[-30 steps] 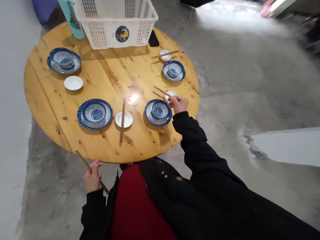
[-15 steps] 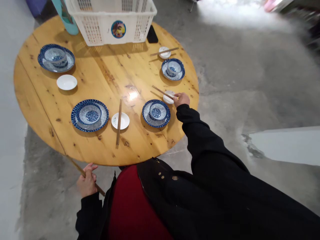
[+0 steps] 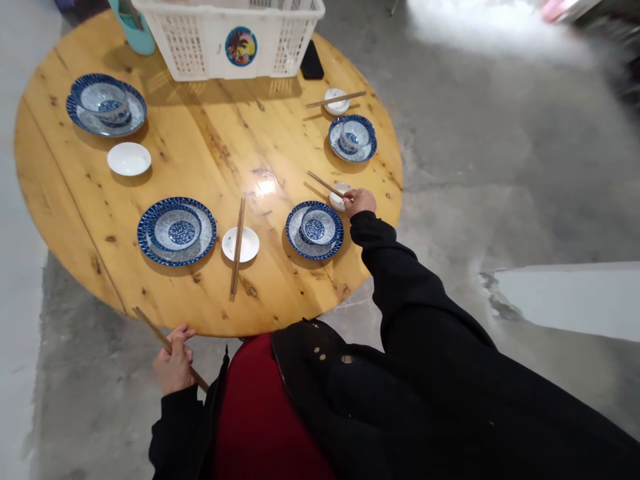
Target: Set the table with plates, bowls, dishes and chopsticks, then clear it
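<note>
My right hand (image 3: pixel 360 201) is closed on the near end of a pair of chopsticks (image 3: pixel 325 183), which lies over a small white dish (image 3: pixel 339 198) on the right of the table. Just left of that hand a blue-patterned plate (image 3: pixel 291 237) carries a small bowl (image 3: pixel 319 225). Below the table's front edge my left hand (image 3: pixel 175 363) grips more chopsticks (image 3: pixel 153 327), pointing up to the left. Another chopstick pair (image 3: pixel 239 250) rests across a white dish (image 3: pixel 250 245) at the front middle. Beside it stands a larger blue plate (image 3: pixel 145 250) with a bowl (image 3: pixel 175 230).
At the back of the round wooden table (image 3: pixel 200 167) stand a white basket (image 3: pixel 215 53), a teal container (image 3: pixel 143 41) and a black phone (image 3: pixel 313 63). A plate (image 3: pixel 137 110) with a bowl and a white dish (image 3: pixel 129 159) sit left. Another setting's plate (image 3: pixel 367 155) is far right.
The view has shifted slightly, so the table appears a little larger. My right hand stays at the chopsticks on the dish, and my left hand still holds its chopsticks below the edge.
</note>
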`<state>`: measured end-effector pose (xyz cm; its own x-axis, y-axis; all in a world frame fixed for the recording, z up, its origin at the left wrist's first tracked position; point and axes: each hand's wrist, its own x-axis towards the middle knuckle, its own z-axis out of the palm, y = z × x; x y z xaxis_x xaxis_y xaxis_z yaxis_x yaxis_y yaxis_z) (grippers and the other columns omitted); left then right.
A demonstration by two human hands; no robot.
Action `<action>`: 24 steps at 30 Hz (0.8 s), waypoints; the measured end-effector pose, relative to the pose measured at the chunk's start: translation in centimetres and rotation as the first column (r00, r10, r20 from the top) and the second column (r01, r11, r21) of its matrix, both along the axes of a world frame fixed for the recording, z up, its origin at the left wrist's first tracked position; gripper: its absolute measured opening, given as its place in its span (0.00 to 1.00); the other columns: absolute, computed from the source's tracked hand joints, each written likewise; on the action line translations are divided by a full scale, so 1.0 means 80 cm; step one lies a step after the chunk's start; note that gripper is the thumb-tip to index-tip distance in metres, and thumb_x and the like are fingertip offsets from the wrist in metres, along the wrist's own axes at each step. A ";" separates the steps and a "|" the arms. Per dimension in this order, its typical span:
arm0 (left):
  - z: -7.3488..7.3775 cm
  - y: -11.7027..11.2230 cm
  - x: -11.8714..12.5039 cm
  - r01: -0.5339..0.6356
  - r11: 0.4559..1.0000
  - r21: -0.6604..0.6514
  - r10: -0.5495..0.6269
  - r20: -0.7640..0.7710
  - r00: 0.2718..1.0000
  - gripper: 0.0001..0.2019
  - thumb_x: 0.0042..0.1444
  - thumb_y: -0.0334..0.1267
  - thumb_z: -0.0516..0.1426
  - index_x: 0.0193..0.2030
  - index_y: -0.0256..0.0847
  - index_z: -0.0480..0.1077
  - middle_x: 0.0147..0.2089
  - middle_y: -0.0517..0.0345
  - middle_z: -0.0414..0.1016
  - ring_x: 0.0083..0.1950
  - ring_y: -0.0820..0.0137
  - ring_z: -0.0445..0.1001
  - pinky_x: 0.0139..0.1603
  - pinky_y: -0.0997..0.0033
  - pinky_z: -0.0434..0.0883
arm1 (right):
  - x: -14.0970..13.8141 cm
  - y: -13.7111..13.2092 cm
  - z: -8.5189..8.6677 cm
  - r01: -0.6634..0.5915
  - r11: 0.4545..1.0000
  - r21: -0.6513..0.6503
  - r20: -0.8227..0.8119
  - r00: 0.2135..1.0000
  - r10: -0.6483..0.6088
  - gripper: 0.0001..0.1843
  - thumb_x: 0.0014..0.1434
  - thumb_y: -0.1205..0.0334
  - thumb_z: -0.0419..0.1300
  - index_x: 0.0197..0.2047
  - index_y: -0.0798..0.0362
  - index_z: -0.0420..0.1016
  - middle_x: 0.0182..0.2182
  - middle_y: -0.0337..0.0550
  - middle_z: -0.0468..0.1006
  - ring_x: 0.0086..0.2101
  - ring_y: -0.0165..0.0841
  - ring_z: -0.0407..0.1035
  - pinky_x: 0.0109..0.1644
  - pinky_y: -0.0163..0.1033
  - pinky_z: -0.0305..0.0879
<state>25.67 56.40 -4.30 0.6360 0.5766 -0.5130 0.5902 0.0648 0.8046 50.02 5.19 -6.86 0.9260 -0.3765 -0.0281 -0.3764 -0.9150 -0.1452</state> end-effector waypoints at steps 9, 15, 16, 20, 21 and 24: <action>-0.003 0.002 0.004 -0.002 1.000 -0.011 0.002 0.006 1.000 0.20 0.47 0.49 0.58 0.39 0.34 0.73 0.33 0.57 0.77 0.16 0.83 0.54 0.16 0.77 0.48 | -0.003 0.002 0.005 0.004 1.000 -0.019 -0.021 1.000 -0.004 0.19 0.58 0.60 0.54 0.48 0.53 0.82 0.43 0.54 0.80 0.42 0.45 0.70 0.48 0.47 0.66; -0.003 0.004 0.003 -0.004 1.000 -0.026 0.004 0.012 1.000 0.20 0.46 0.49 0.59 0.39 0.33 0.73 0.32 0.56 0.77 0.16 0.83 0.53 0.16 0.77 0.48 | -0.002 0.007 0.005 -0.006 1.000 -0.024 -0.025 1.000 0.005 0.18 0.58 0.61 0.55 0.47 0.53 0.82 0.41 0.54 0.80 0.42 0.45 0.71 0.47 0.46 0.66; -0.003 0.005 0.002 -0.002 1.000 -0.027 0.003 0.011 1.000 0.20 0.45 0.49 0.59 0.39 0.33 0.73 0.32 0.56 0.77 0.16 0.83 0.53 0.16 0.76 0.48 | -0.003 0.008 0.006 -0.006 1.000 -0.025 -0.025 1.000 0.005 0.18 0.57 0.61 0.55 0.46 0.53 0.82 0.41 0.54 0.80 0.42 0.45 0.71 0.48 0.47 0.66; -0.004 0.009 -0.002 -0.006 1.000 -0.027 0.006 0.021 1.000 0.20 0.46 0.49 0.59 0.39 0.34 0.73 0.32 0.56 0.77 0.16 0.82 0.53 0.16 0.77 0.48 | -0.005 0.013 0.011 0.005 1.000 -0.018 0.001 1.000 -0.005 0.19 0.56 0.62 0.56 0.48 0.55 0.81 0.43 0.55 0.80 0.44 0.47 0.72 0.50 0.49 0.67; -0.005 0.009 -0.003 -0.007 1.000 -0.023 0.008 0.024 1.000 0.20 0.46 0.49 0.59 0.40 0.34 0.73 0.33 0.55 0.78 0.16 0.83 0.53 0.16 0.77 0.49 | -0.006 0.013 0.014 0.014 1.000 -0.015 0.015 1.000 -0.014 0.20 0.55 0.62 0.57 0.49 0.56 0.80 0.43 0.56 0.80 0.44 0.47 0.72 0.51 0.50 0.67; -0.003 0.008 -0.007 -0.007 1.000 -0.005 0.007 0.019 1.000 0.22 0.48 0.50 0.58 0.42 0.33 0.74 0.34 0.53 0.78 0.16 0.83 0.53 0.16 0.77 0.49 | -0.013 0.017 0.031 0.020 1.000 0.002 0.083 0.996 -0.020 0.21 0.54 0.60 0.58 0.49 0.59 0.78 0.45 0.59 0.79 0.46 0.49 0.72 0.53 0.53 0.67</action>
